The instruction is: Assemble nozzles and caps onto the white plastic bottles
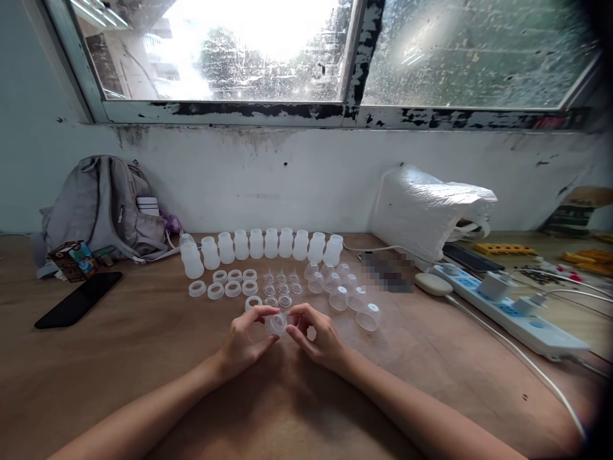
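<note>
My left hand [246,342] and my right hand [318,337] meet over the middle of the wooden table [143,364]. Together they pinch one small translucent plastic bottle part [276,324] between their fingertips. Just beyond them lie several white screw rings [225,285], several small clear nipples [282,284] and several clear dome caps [352,300]. Behind those stands a row of several small translucent bottles [263,244].
A grey backpack [103,207] leans on the wall at the back left, with a small carton [71,259] and a black phone [79,299] in front. At the right are a white plastic bag [426,207], a power strip [512,306] with chargers and cables, and yellow pieces [502,249].
</note>
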Available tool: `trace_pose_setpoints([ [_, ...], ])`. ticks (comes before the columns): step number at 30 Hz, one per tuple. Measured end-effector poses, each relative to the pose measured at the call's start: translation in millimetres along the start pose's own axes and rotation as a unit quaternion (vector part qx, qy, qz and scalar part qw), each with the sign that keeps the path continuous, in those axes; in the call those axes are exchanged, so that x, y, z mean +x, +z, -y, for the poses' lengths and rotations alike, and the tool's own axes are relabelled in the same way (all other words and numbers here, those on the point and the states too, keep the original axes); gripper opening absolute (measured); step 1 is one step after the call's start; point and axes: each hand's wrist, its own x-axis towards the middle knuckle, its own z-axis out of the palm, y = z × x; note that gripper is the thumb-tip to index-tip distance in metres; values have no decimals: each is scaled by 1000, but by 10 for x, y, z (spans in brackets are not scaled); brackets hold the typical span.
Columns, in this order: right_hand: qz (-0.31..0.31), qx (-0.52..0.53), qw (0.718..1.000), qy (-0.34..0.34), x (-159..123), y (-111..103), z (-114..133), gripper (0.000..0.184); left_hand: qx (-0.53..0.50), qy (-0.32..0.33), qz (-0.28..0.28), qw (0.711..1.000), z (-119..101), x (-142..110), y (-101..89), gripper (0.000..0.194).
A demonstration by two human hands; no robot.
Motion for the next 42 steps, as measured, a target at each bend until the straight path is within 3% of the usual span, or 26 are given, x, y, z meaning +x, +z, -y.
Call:
trace_pose_setpoints([
  [11, -41, -68, 997, -7, 11, 49, -46, 7, 114, 113, 21, 987, -31, 26, -41, 43],
  [17, -43, -70, 997, 7, 32, 30, -53, 8, 125, 114, 45, 984, -26, 86, -129, 47],
  [22, -46, -58, 997, 20, 30, 37, -46, 9, 113, 123, 35, 985, 35, 43, -151, 44],
  [29, -48, -35, 998, 27, 22, 28, -5, 10, 120, 226, 40, 966, 82, 0, -167, 33],
  [32, -45, -26, 998, 37, 18, 30, -9, 10, 137, 232, 48, 962, 40, -17, -138, 32],
  [35, -47, -17, 998, 49, 20, 27, -15, 10, 180, 192, 64, 963, -41, 35, -177, 36],
  [37, -58, -17, 997, 58, 28, 17, -19, 11, 228, 134, 40, 964, -82, 158, -292, 41],
  [40, -74, -27, 995, 61, 43, 4, -31, 12, 304, -4, -47, 951, -62, 485, -606, 39],
  [42, -78, -36, 995, 57, 47, 2, -41, 13, 341, -118, -38, 932, 9, 741, -848, 50],
])
